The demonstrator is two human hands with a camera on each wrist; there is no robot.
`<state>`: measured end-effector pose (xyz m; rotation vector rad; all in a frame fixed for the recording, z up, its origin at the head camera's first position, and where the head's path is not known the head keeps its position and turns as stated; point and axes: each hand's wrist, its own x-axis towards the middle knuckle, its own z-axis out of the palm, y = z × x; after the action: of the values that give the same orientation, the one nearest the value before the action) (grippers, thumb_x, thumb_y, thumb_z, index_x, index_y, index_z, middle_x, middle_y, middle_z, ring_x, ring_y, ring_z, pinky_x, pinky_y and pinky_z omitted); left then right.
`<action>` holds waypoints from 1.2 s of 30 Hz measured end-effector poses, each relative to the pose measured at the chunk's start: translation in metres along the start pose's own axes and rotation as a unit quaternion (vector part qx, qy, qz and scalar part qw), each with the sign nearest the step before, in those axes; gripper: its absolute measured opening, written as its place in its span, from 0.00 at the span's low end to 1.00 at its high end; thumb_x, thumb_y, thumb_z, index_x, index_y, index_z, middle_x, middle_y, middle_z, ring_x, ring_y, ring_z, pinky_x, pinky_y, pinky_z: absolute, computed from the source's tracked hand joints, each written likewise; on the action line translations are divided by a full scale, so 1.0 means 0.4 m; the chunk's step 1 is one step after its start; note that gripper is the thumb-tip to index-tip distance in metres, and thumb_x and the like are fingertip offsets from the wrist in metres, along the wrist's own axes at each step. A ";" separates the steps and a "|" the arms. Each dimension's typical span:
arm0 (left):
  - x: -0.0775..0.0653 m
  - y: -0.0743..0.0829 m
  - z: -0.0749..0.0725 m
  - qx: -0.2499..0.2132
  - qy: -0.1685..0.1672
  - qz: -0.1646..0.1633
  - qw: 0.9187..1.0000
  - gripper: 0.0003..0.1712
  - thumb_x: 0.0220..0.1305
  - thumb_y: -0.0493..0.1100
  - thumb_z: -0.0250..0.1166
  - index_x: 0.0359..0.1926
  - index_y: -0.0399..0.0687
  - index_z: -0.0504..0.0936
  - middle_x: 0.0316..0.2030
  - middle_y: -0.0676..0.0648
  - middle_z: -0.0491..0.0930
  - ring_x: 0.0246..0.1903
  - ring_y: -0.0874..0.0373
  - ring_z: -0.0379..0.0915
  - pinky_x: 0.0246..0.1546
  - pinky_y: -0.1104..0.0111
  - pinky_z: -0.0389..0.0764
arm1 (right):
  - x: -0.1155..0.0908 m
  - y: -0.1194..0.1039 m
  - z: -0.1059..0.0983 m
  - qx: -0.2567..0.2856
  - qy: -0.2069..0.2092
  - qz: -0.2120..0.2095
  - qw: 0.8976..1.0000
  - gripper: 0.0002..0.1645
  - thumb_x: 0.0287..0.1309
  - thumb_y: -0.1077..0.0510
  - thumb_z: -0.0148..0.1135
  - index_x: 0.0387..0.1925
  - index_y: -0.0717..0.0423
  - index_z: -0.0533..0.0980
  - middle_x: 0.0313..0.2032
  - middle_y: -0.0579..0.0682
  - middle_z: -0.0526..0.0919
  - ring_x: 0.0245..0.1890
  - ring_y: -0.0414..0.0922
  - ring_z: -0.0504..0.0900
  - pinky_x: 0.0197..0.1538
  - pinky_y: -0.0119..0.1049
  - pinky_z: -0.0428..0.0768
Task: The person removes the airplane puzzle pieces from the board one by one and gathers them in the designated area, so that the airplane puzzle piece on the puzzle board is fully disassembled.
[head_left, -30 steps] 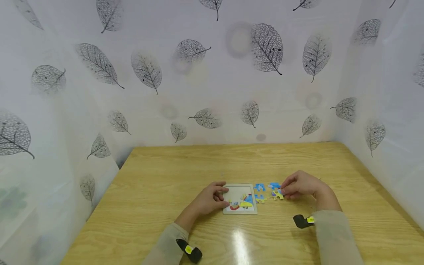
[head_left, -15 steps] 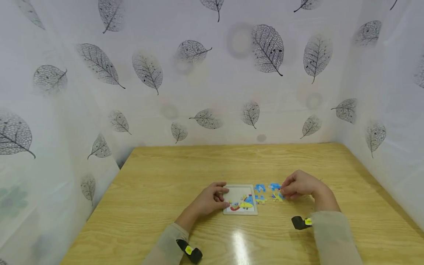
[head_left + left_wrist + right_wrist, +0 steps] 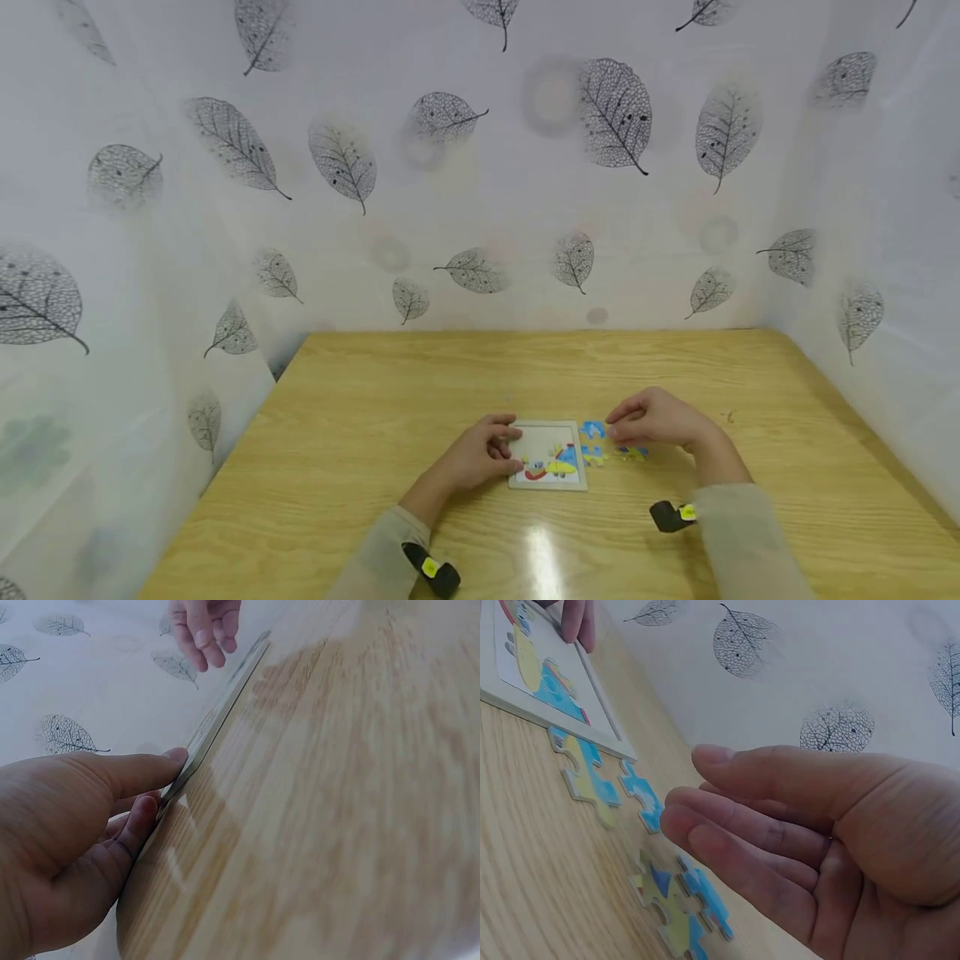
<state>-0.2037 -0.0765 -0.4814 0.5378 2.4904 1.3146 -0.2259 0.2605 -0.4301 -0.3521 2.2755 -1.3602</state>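
Observation:
My left hand (image 3: 476, 454) holds the left edge of a shallow white puzzle tray (image 3: 547, 488), thumb at the near corner and a finger toward the far one. In the left wrist view the thumb (image 3: 154, 771) rests on the rim. Fitted pieces (image 3: 561, 467) with a colourful picture fill the tray's near part; its far part shows bare white. My right hand (image 3: 663, 417) hovers over loose jigsaw pieces right of the tray, fingers loosely bent, nothing between them. Beneath it lie a yellow-blue piece (image 3: 676, 919) and a blue piece (image 3: 707, 896).
Beside the tray's right rim lie another blue piece (image 3: 640, 793) and a blue-yellow piece (image 3: 591, 780). A wooden table (image 3: 390, 392) carries everything. Leaf-patterned curtain (image 3: 480, 192) stands around its back and sides. Both wrists wear black cameras.
My right hand has moved left from the farther loose pieces, toward the tray. Its fingertips have come away from the yellow-blue piece, which has turned. My left hand stays at the tray.

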 end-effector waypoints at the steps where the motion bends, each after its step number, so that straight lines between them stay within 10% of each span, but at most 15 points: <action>1: 0.000 0.000 0.000 -0.001 -0.001 0.000 1.000 0.27 0.60 0.46 0.74 0.60 0.47 0.80 0.70 0.53 0.66 0.39 0.63 0.72 0.41 0.73 0.74 | 0.003 -0.001 0.005 -0.001 -0.003 -0.004 1.000 0.25 0.60 0.57 0.69 0.51 0.73 0.79 0.42 0.59 0.88 0.39 0.48 0.88 0.44 0.39 0.86; 19: -0.002 0.011 0.000 -0.003 -0.004 -0.001 1.000 0.27 0.61 0.45 0.73 0.61 0.47 0.80 0.70 0.53 0.66 0.39 0.63 0.72 0.41 0.74 0.75 | 0.051 -0.042 0.105 0.019 -0.069 -0.022 0.997 0.18 0.66 0.61 0.62 0.48 0.75 0.79 0.38 0.60 0.87 0.36 0.48 0.88 0.42 0.42 0.86; 36: -0.001 0.007 -0.002 0.001 -0.006 0.012 1.000 0.27 0.61 0.45 0.73 0.60 0.45 0.80 0.71 0.51 0.66 0.39 0.63 0.72 0.41 0.74 0.75 | 0.056 -0.067 0.142 0.003 -0.048 0.013 0.999 0.05 0.66 0.68 0.59 0.39 0.70 0.76 0.32 0.56 0.81 0.29 0.43 0.84 0.38 0.37 0.86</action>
<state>-0.2031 -0.0756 -0.4785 0.5754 2.4825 1.3134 -0.2165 0.1948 -0.4353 -0.3759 2.1897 -1.3085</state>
